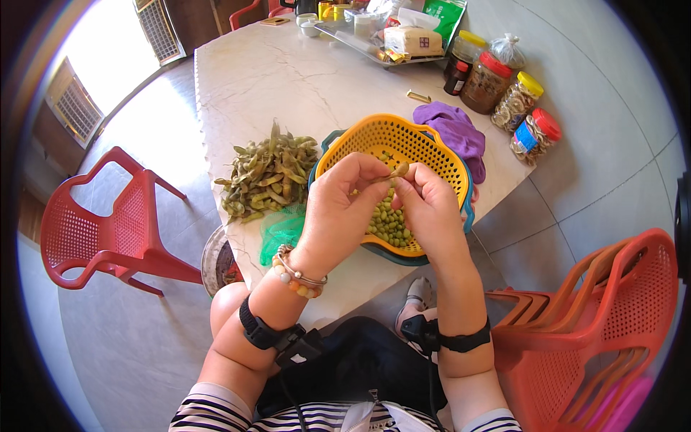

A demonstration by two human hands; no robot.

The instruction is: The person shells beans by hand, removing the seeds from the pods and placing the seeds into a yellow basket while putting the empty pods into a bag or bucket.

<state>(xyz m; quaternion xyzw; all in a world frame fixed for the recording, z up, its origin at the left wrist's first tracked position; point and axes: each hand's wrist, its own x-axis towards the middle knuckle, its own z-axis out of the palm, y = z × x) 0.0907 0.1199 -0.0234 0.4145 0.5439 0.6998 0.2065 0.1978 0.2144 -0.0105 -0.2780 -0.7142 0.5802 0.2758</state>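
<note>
A soybean pod is pinched between the fingertips of my left hand and my right hand, over a yellow plastic colander. Shelled green beans lie in the colander, partly hidden by my hands. The colander sits inside a dark teal basket. To the left is a heap of unshelled soybean pods, with a green mesh bag just in front of it.
A purple cloth lies right of the colander. Jars with red and yellow lids line the table's right edge. A tray with tissues and packets stands at the back. Red plastic chairs stand left and stacked right.
</note>
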